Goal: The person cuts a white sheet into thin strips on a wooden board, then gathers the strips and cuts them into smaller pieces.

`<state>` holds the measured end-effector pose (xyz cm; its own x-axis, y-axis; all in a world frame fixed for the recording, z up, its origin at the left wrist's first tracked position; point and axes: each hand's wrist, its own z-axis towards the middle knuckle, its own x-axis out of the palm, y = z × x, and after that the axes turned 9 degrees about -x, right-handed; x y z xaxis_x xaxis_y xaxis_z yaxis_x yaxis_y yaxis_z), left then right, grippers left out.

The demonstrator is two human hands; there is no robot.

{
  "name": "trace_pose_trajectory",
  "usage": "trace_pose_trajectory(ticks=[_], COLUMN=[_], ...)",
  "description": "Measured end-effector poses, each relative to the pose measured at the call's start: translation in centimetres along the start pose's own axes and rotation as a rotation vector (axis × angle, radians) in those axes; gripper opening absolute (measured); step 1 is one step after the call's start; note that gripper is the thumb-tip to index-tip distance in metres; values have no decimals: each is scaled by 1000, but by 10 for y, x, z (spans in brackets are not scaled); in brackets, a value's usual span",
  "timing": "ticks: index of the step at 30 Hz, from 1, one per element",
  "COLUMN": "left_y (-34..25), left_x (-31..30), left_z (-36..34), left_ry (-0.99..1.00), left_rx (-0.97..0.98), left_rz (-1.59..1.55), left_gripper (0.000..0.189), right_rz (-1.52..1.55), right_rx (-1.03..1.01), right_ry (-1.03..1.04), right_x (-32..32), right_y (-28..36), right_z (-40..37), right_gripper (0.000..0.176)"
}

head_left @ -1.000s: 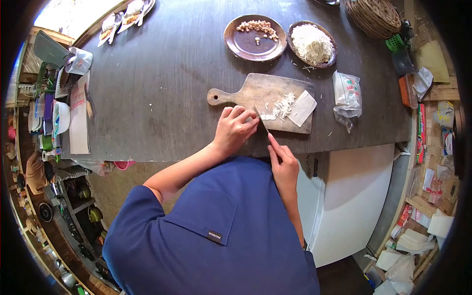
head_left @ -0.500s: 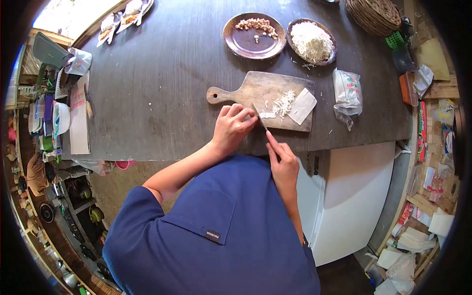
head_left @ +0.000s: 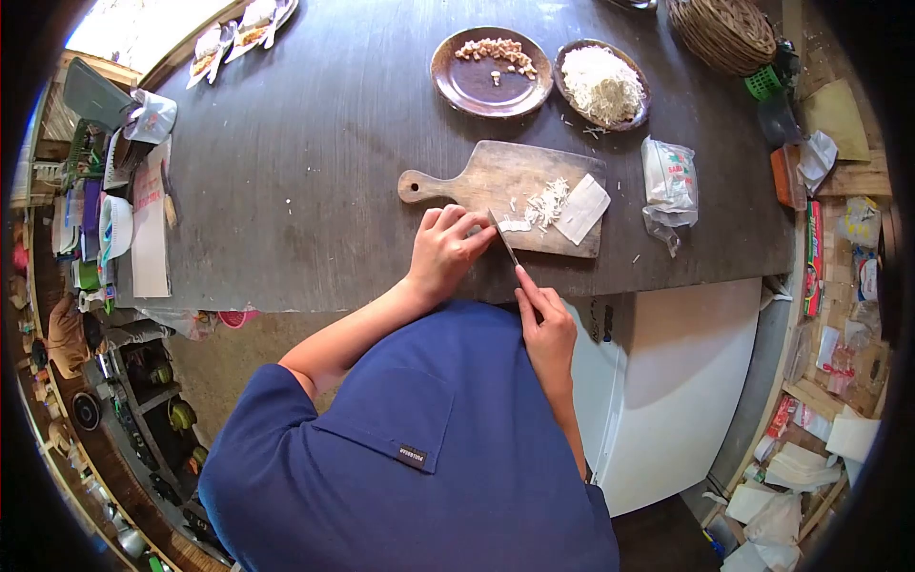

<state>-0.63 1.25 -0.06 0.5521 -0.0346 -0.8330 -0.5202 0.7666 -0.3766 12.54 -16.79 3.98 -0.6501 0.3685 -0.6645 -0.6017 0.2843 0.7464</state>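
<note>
My right hand (head_left: 548,329) grips a knife (head_left: 505,242), its blade slanting up and left onto the wooden cutting board (head_left: 496,172). My left hand (head_left: 446,250) is closed at the board's near edge, fingers curled right beside the blade. Whatever lies under those fingertips is hidden. Just right of the blade lie a few thin white slices (head_left: 516,226). Past them is a loose heap of thin white sticks (head_left: 546,203), and a flat white slab (head_left: 582,210) rests by the board's right side.
Behind the board stand a brown plate (head_left: 477,93) of small tan pieces and a bowl (head_left: 562,84) heaped with white shreds. A printed plastic packet (head_left: 671,178) lies to the right. A wicker basket (head_left: 722,36) sits at the far right, cardboard (head_left: 151,224) at the left edge.
The view has shifted very slightly. Both hands and the knife keep nearly the same place on the board, and no clear movement of the food shows.
</note>
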Motion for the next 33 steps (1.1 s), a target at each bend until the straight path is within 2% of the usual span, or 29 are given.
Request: trace_pose_trajectory(ticks=[8, 17, 26, 30, 33], left_y=[0, 1, 0, 1, -2], left_x=[3, -3, -2, 0, 0], left_z=[-1, 0, -3, -1, 0], left_ry=[-16, 13, 5, -10, -15], left_rx=[-9, -10, -10, -17, -20], left_rz=[7, -24, 0, 5, 0], left_gripper=[18, 23, 19, 18, 17], right_rz=[-25, -85, -13, -19, -1], right_rx=[-49, -91, -27, -75, -16], right_ry=[-8, -23, 21, -5, 19], right_x=[5, 5, 5, 1, 3], right_y=[-1, 2, 6, 3, -4], right_z=[3, 6, 14, 4, 5], right_gripper=[38, 39, 39, 39, 39])
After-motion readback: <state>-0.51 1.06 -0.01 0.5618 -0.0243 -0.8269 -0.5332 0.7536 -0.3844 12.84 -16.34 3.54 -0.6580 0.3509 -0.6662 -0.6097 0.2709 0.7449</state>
